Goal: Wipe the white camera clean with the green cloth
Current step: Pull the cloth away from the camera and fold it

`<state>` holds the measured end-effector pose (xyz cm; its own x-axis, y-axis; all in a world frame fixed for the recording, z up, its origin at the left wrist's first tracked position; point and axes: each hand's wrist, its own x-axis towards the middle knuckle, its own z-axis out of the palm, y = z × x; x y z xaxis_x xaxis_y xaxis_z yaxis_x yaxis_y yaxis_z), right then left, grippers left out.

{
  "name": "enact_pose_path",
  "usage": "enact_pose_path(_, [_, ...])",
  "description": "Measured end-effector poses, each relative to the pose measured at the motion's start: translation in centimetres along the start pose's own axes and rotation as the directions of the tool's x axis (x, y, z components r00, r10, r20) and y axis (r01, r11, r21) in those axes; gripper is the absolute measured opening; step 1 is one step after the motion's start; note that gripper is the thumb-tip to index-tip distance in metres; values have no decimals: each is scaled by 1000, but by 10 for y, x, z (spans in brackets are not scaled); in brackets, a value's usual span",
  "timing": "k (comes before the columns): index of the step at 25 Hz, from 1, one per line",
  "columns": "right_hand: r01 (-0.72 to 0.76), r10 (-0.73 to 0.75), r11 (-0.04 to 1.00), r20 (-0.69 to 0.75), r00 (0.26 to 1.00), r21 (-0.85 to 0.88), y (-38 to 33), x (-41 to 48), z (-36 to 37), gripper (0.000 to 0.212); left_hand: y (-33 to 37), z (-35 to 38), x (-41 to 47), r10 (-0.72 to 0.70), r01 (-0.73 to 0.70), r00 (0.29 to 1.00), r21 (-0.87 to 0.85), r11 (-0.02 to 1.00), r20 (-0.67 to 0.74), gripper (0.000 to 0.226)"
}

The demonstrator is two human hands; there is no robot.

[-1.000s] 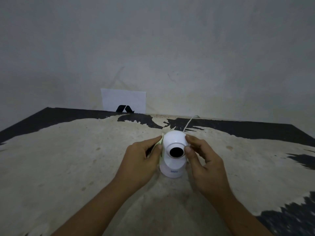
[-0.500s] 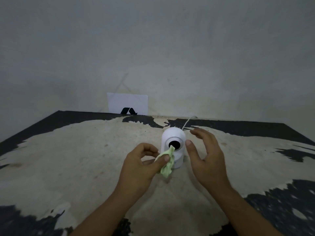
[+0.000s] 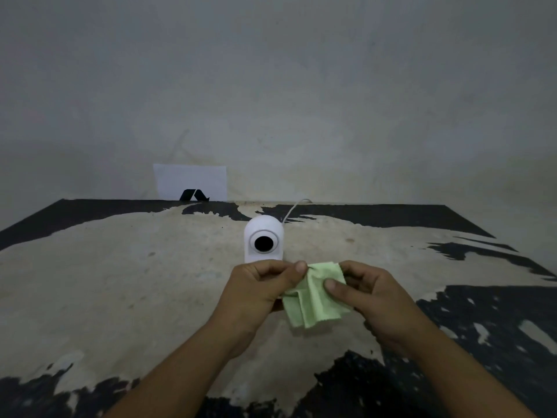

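The left hand [image 3: 259,292] pinches the upper left edge of the cloth [image 3: 315,294] between thumb and fingers, knuckles curled. The right hand [image 3: 372,297] holds the opposite side, thumb pressed flat on the top face and fingers tucked beneath. Between them the cloth hangs above the table [image 3: 120,282], partly folded, with layered flaps drooping toward 6 o'clock. Both hands appear to be refolding or spreading it rather than wiping.

The camera [image 3: 264,241] stands upright on the table just beyond the hands, at 12 o'clock from the left knuckles, touched by neither hand nor cloth. A thin white cable [image 3: 291,209] runs from its back toward 1 o'clock, up to the wall. A white card [image 3: 190,181] leans on the wall at 11 o'clock.

Risks, as a judgement: with no hand steadying the camera, a firm wipe could tip or slide it, and the cable could tug it askew. A loose flap might catch the head and twist it. The table's flaking surface could shed grit onto a trailing cloth corner and scratch the lens.

The cloth is pale green, thin, soft and creased. The camera is small, glossy white, dome-topped, with a round black lens in a ringed face; any dirt is too fine to see.
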<state>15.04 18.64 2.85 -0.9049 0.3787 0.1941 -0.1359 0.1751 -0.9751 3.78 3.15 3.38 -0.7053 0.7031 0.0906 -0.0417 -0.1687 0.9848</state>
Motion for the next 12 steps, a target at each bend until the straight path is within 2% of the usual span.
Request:
enact_pose_path(5, [-192,210,965,-85,974,177,9,-7,-28,29,-18,28,15,-9,10,1000,105,994,-7,23])
enact_pose_path(9, [-227,236,969,-97,967,99,17,-5,-47,40,-33,47,32,-7,1,1000,171,985,31,23])
enact_pose_path(12, [-276,281,960,-174,944,53,27,8,-60,39,-41,55,43,-15,1,998,232,973,61,25])
